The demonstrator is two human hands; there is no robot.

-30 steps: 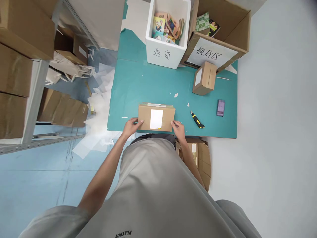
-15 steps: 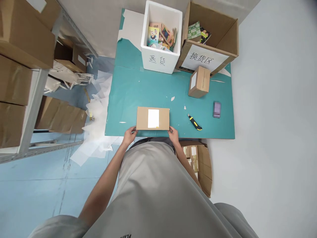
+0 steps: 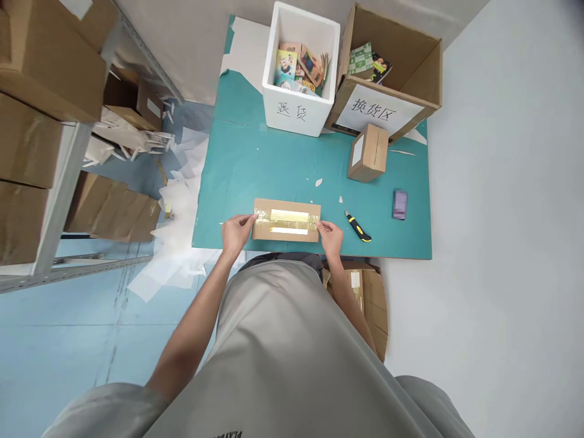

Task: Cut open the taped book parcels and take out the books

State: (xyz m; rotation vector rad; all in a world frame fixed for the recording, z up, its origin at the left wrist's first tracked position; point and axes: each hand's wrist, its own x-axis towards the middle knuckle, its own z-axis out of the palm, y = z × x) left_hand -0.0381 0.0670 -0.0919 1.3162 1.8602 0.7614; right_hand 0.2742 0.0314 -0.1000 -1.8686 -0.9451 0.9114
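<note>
A small brown cardboard box [image 3: 287,236] lies near the front edge of the green-topped table [image 3: 237,158]. Its upper face carries a white label partly under a strip of shiny yellowish tape. My left hand [image 3: 237,234] grips the box's left end, thumb on top. At the opposite end my right hand [image 3: 331,236] pinches the box in the same way. To the right of that hand lies a black and yellow utility knife [image 3: 358,226], touched by neither hand.
A white foam bin [image 3: 298,111] and a large open carton [image 3: 410,97] hold booklets at the back. A closed carton [image 3: 369,155] and a phone [image 3: 400,204] are on the right. Shelving with cartons [image 3: 27,140] stands left; another open carton [image 3: 376,304] sits below the table.
The box has been turned over so a taped, labelled face is up instead of the plain-labelled one. Both hands have moved up along its ends, thumbs now on top.
</note>
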